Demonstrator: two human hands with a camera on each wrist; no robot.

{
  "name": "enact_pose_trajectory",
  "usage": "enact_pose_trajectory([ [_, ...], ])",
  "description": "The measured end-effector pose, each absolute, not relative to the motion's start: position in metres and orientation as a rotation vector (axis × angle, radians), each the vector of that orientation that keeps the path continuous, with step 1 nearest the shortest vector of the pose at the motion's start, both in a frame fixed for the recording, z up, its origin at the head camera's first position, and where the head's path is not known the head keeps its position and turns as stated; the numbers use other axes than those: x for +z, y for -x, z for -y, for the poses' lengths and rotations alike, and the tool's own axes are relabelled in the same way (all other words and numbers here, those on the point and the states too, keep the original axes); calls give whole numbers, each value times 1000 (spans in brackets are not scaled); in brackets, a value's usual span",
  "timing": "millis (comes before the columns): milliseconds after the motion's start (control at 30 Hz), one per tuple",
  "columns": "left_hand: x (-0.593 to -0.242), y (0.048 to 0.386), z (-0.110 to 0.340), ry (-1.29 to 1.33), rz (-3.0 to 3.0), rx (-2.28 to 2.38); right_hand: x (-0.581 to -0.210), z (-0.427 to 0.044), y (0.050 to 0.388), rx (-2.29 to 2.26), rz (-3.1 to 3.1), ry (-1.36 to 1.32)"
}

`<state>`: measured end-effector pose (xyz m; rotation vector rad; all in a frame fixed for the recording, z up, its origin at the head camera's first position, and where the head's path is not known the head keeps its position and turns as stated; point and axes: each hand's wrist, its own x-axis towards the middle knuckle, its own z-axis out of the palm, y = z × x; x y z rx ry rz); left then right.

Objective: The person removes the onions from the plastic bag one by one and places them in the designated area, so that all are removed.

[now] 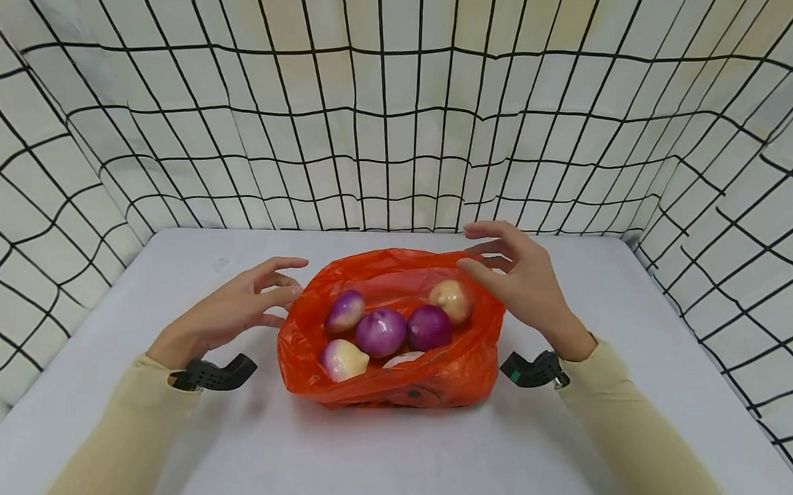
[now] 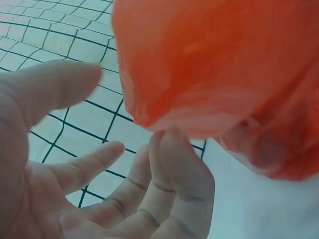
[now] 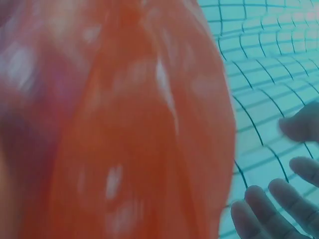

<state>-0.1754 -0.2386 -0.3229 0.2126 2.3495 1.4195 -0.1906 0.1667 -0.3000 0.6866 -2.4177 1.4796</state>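
Note:
An opened red plastic bag [image 1: 467, 374] sits on the table in the head view. Inside lie several round, glossy vegetables that look like onions: a purple one [image 1: 381, 333], a darker purple one [image 1: 429, 327], a purple-and-cream one [image 1: 344, 361] and a pale tan one [image 1: 451, 301]. By the bag's left side is my left hand [image 1: 227, 311], fingers loosely bent; in the left wrist view its fingertips [image 2: 174, 142] are at the bag's edge, contact unclear. My right hand [image 1: 526, 281] hovers at the right rim, its fingers [image 3: 256, 199] spread beside the bag in the right wrist view.
A white table [image 1: 389, 458] extends around the bag. White walls with a black grid net [image 1: 400, 131] enclose its back and sides. Dark wrist-worn devices [image 1: 218, 374] sit on both wrists.

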Motion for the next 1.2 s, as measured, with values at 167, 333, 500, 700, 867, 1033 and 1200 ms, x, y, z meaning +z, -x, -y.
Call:
enact_pose_trajectory([
  [167, -323, 180, 231, -235, -2345, 1447, -298, -147, 190, 1364, 2496, -810],
  [333, -325, 181, 227, -235, -2330, 1479, -306, -134, 188, 1324, 2620, -959],
  [500, -327, 182, 223, -265, -2327, 1470, -318, -135, 184, 1341, 2757, -967],
  [700, -327, 182, 221, -297, -2297, 1482, -332, -142, 180, 1238, 2862, -983],
  [867, -326, 179, 217, -323, -2280, 1495, -338, -149, 174, 1149, 2891, -1034],
  [1033, -324, 176, 213, -341, -2286, 1489, -343, -154, 170, 1147, 2870, -1075],
  [1200, -321, 174, 212, -345, -2310, 1464, -346, -160, 170, 1189, 2870, -1076],
])
